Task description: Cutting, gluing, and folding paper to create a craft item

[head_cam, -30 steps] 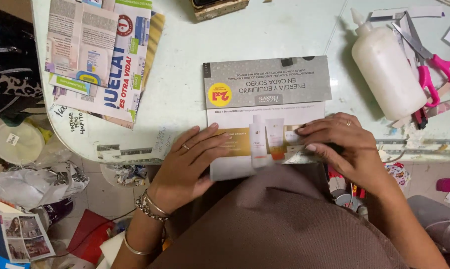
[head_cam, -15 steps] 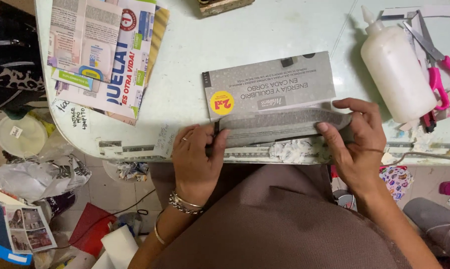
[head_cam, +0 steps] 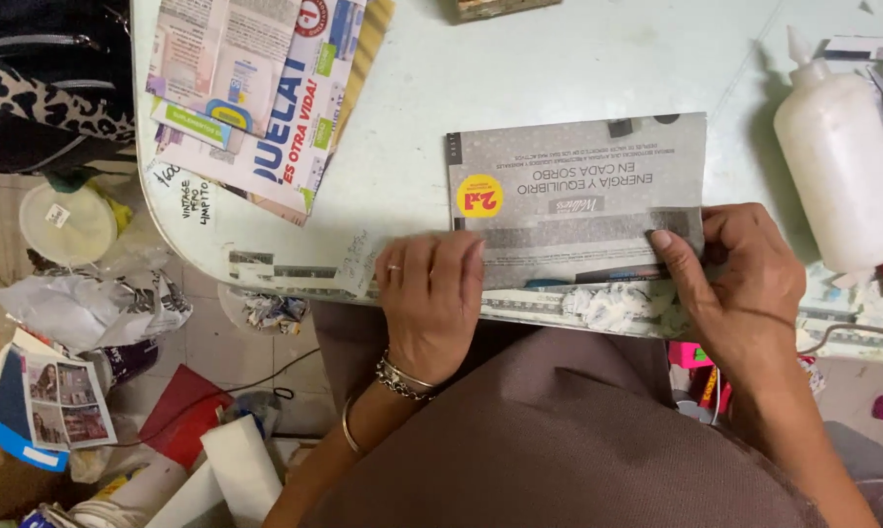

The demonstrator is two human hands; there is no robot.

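Now both hands press on a folded grey sheet at the near edge of the pale worktop. The left hand lies flat, its fingers held together and pointing away from the body, their tips resting on the sheet's near left corner. The right hand is curled at the sheet's right end, thumb on top of the folded edge and the other fingers bent round it, so it seems to pinch the fold there. The sheet's long axis runs left to right, across the line of both forearms, and the sheet lies just beyond the fingertips, between the two hands; the fold runs along its near side from hand to hand. Neither hand is clearly nearer; both touch it.

Against the picture of half a second ago, the hands sit a little wider apart, the left one flatter and lower at the corner, and the fold looks pressed down further. A second ago the near flap was open, showing a lighter printed face.

Beyond the sheet, a white glue bottle stands to the right and a stack of printed leaflets lies to the left.
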